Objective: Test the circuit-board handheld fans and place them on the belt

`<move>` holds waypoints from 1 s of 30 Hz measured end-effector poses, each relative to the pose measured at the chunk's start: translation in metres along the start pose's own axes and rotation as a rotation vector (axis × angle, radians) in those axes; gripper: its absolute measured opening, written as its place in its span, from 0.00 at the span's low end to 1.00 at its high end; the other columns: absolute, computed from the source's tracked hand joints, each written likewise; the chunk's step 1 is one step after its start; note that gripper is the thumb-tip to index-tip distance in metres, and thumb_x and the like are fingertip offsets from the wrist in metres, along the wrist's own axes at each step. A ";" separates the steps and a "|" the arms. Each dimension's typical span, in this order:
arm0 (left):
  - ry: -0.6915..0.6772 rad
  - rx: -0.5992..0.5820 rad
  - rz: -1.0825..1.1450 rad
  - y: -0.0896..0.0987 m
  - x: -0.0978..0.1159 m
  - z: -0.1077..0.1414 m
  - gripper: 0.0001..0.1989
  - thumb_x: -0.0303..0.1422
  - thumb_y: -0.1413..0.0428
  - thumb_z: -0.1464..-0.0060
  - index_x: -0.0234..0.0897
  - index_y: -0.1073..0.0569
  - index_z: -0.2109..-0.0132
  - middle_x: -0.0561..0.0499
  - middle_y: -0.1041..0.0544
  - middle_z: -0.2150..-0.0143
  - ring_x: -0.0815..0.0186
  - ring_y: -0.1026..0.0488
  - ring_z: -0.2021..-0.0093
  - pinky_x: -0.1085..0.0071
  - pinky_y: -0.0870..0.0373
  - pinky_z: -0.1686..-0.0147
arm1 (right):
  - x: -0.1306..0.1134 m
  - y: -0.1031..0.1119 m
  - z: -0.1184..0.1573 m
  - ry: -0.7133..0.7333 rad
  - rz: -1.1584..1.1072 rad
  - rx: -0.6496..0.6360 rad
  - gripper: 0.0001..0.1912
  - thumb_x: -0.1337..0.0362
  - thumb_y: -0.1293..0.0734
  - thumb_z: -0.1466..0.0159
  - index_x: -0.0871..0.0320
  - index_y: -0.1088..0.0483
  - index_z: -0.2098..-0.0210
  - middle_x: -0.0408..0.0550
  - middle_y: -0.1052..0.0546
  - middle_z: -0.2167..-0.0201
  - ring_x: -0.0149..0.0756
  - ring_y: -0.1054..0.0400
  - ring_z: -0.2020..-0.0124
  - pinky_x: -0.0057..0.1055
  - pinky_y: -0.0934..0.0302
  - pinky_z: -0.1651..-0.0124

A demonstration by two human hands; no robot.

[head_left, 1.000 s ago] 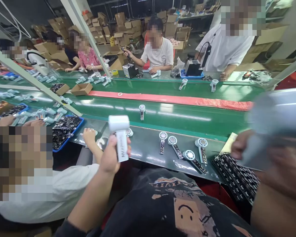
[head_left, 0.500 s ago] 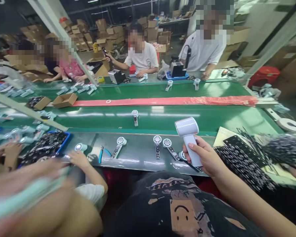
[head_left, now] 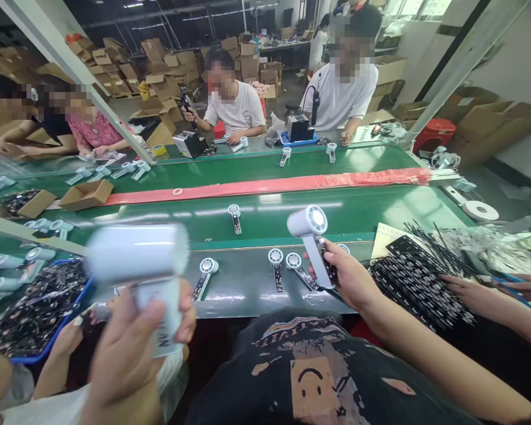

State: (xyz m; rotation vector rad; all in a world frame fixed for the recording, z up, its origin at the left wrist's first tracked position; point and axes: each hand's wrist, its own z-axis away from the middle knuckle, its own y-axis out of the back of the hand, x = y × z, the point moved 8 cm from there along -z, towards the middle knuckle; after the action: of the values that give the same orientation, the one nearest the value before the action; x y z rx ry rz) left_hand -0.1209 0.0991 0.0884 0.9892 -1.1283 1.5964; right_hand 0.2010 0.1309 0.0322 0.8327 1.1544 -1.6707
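Note:
My left hand point(head_left: 137, 342) is closed round the handle of a pale blue handheld fan point(head_left: 135, 254), raised close to the camera at left and blurred by motion. Dark lettering shows on its handle. In my right hand point(head_left: 347, 268) is another handheld fan point(head_left: 307, 223), its round grille facing me and a dark circuit board showing along the open handle. Under and beside it, more open-handled fans lie on the grey worktop, among them one fan point(head_left: 275, 257) and a tilted fan point(head_left: 294, 261). A further fan point(head_left: 207, 265) lies between my two hands.
Beyond the worktop runs a green conveyor belt point(head_left: 194, 227) carrying one fan point(head_left: 234, 211). At left stands a blue tray point(head_left: 86, 292) of dark parts, by a co-worker's hands. Black strips point(head_left: 407, 277) lie at right near another co-worker's hands point(head_left: 473, 295). Several people sit opposite.
My left hand came up from a blur at lower left and now shows a fan in it. The fan in my right hand has turned, bringing its grille and board into view. The camera view shifted.

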 end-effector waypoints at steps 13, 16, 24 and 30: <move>0.227 -0.081 -0.113 -0.016 -0.080 -0.067 0.27 0.48 0.34 0.61 0.38 0.36 0.61 0.57 0.29 0.71 0.73 0.36 0.82 0.75 0.39 0.85 | 0.008 -0.022 -0.060 0.250 -0.175 0.173 0.29 0.58 0.25 0.50 0.47 0.29 0.48 0.45 0.29 0.60 0.32 0.38 0.68 0.26 0.39 0.74; 0.244 -0.064 -0.110 -0.010 -0.088 -0.084 0.24 0.47 0.36 0.57 0.39 0.35 0.60 0.57 0.29 0.71 0.74 0.37 0.82 0.76 0.41 0.85 | 0.012 -0.027 -0.082 0.224 -0.244 0.215 0.30 0.56 0.27 0.51 0.49 0.29 0.48 0.46 0.28 0.61 0.32 0.37 0.70 0.24 0.42 0.77; 0.390 -0.154 -0.137 -0.011 -0.118 -0.116 0.24 0.47 0.36 0.58 0.40 0.35 0.58 0.57 0.29 0.71 0.73 0.37 0.81 0.76 0.39 0.83 | 0.003 -0.022 -0.127 0.263 -0.212 0.305 0.32 0.56 0.29 0.54 0.50 0.31 0.48 0.44 0.27 0.65 0.31 0.38 0.73 0.22 0.46 0.80; 0.460 -0.072 -0.131 -0.018 -0.147 -0.124 0.24 0.45 0.38 0.55 0.40 0.34 0.54 0.56 0.29 0.71 0.73 0.37 0.82 0.77 0.41 0.84 | -0.001 0.005 -0.186 0.169 -0.035 0.343 0.28 0.58 0.29 0.53 0.52 0.30 0.51 0.45 0.26 0.65 0.31 0.35 0.74 0.24 0.42 0.81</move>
State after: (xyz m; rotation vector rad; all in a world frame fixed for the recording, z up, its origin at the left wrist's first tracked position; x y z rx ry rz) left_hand -0.0778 0.1880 -0.0771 0.5918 -0.7808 1.5606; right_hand 0.2115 0.3057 -0.0310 1.1924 1.0113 -1.8870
